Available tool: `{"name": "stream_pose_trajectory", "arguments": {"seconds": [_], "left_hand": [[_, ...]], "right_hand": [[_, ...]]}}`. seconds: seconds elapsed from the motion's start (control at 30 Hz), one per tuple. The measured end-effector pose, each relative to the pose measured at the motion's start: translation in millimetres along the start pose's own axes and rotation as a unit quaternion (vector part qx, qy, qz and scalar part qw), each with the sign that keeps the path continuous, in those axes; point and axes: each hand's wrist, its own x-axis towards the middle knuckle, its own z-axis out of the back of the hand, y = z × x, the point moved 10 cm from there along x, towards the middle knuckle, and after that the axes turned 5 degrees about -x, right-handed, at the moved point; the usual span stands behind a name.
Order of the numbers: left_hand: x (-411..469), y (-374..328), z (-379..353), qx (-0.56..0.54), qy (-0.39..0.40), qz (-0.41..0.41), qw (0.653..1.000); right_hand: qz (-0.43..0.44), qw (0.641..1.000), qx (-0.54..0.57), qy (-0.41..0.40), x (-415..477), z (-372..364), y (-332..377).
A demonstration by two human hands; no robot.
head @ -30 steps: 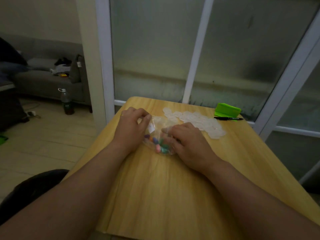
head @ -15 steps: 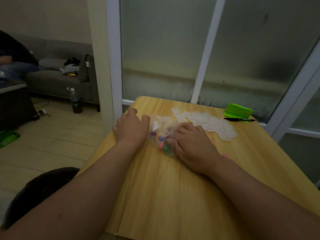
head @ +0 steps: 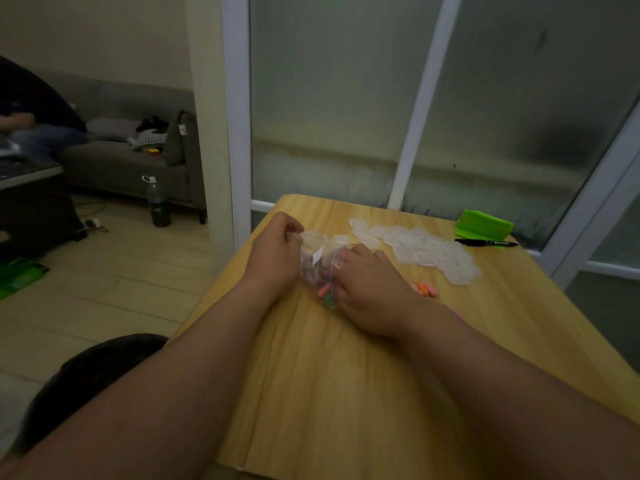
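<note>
A small clear plastic bag (head: 318,268) with several coloured pieces inside lies on the wooden table (head: 346,393) between my hands. My left hand (head: 273,258) grips the bag's left side with curled fingers. My right hand (head: 370,289) holds the bag's right side, its fingertips hidden behind the plastic. A few orange and pink pieces (head: 426,289) lie loose on the table just right of my right hand. A pile of clear plastic bags (head: 426,251) is spread out behind my hands.
A black pen (head: 485,242) and a green holder (head: 485,226) sit at the table's far right corner, close to the glass door. Left of the table are a bottle (head: 157,202) on the floor, a grey sofa (head: 114,161) and a seated person (head: 31,123).
The camera has turned left, so the table sits further right in view. Both hands have stayed on the bag. Loose orange and pink pieces now show to the right of my right hand.
</note>
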Motion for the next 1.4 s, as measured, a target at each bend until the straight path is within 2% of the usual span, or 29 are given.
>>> {"name": "stream_pose_trajectory", "arguments": {"seconds": [0.27,0.43,0.6,0.8,0.97,1.17,1.3,1.4], "left_hand": [[-0.4,-1.1,3.6,-0.039,-0.005,0.005,0.999],[0.0,1.7,5.3,-0.054,-0.025,0.021,0.998],[0.7,3.6,3.1,-0.061,-0.025,0.025,0.997],[-0.6,4.5,0.1,-0.055,-0.015,0.029,0.998],[-0.1,7.2,3.1,-0.062,-0.027,0.034,0.997],[0.1,9.2,9.7,-0.061,-0.055,0.042,0.996],[-0.2,14.9,16.9,-0.073,-0.086,0.06,0.992],[0.0,13.7,16.8,-0.066,-0.088,0.056,0.992]], "right_hand": [[-0.003,0.997,0.066,-0.026,4.3,3.2,1.5],[-0.003,0.999,0.044,-0.013,7.5,-2.9,6.6],[0.001,0.995,0.094,-0.033,5.0,3.1,7.1],[0.001,0.996,0.082,0.024,7.9,-6.2,8.3],[-0.025,0.984,0.178,-0.022,-0.2,4.5,-6.7],[-0.03,0.972,0.222,-0.069,-10.5,11.4,-9.6],[-0.033,0.97,0.231,-0.069,-15.2,11.4,-12.1],[-0.009,0.978,0.203,-0.037,-13.3,7.4,-2.0]]}}
